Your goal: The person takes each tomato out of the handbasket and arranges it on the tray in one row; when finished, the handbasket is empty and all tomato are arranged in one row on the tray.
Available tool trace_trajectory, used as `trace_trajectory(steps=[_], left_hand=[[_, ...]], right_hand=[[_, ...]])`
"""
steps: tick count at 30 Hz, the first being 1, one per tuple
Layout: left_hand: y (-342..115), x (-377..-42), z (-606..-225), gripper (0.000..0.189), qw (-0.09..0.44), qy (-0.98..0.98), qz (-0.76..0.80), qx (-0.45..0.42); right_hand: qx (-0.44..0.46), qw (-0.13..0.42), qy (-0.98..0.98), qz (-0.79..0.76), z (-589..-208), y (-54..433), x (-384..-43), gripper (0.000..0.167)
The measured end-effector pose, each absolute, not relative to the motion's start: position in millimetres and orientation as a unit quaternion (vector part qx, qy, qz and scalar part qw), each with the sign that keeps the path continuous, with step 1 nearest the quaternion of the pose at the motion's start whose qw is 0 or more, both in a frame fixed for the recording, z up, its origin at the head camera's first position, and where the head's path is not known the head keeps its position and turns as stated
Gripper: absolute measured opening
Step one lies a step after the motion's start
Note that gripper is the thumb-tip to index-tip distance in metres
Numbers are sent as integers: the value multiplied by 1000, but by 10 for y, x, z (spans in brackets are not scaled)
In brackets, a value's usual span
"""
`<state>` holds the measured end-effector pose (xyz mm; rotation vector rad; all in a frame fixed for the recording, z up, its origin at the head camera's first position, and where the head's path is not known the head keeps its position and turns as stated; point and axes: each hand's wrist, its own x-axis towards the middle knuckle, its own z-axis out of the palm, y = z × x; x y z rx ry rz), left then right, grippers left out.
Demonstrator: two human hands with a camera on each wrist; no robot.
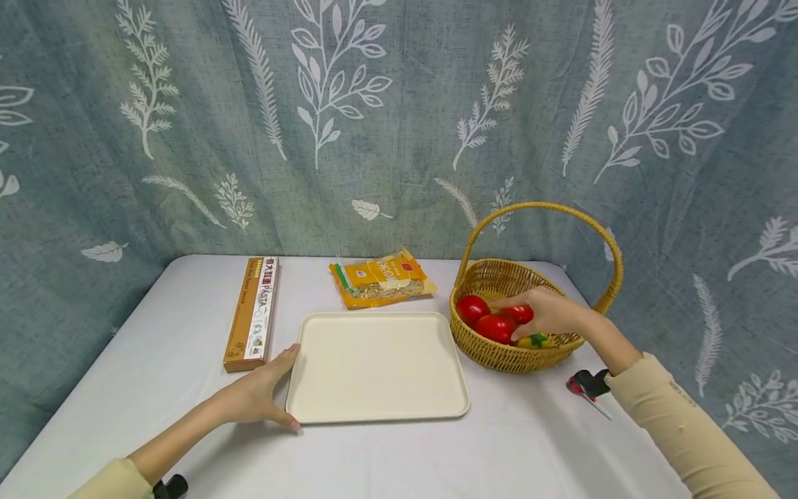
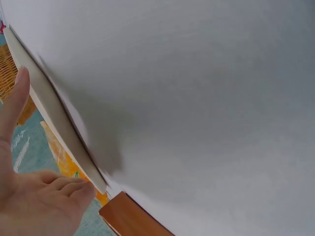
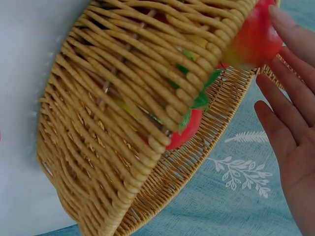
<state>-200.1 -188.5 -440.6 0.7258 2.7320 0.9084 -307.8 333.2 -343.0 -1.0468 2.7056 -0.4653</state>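
My left hand [image 1: 262,388] is at the left side of a cream rectangular tray [image 1: 379,367], thumb by its near left corner and fingers along the left edge. In the left wrist view, the fingers and thumb are spread beside the tray's rim [image 2: 59,115]. My right hand [image 1: 548,312] reaches into a handled wicker basket [image 1: 499,359]. Its thumb and fingers are spread over red tomato-like fruits [image 1: 497,328]. In the right wrist view, the thumb touches a red and yellow fruit [image 3: 251,39], and the other fingers extend straight past it.
A pasta box [image 1: 252,315] lies left of the tray. Behind the tray is an orange noodle packet [image 1: 383,278]. A red thing with a white stick [image 1: 595,402] lies near my right wrist, partly hidden. A patterned curtain [image 1: 399,173] hangs behind the white table.
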Motion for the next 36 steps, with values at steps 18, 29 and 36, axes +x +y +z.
trace_trajectory(steps=[18,29,36], left_hand=[[-1898,-2079,-4414,127,104,916,298,246],[-1907,-2086,-4471,127,106,916,300,245],[-1919,-2094,-4518,126,103,915,302,248]], right_hand=[[-363,137,915,-108,-3444,3216,-3029,63],[-363,119,918,-107,-3478,3241,-3014,57],[-354,90,923,-119,-3508,3321,-3013,58]])
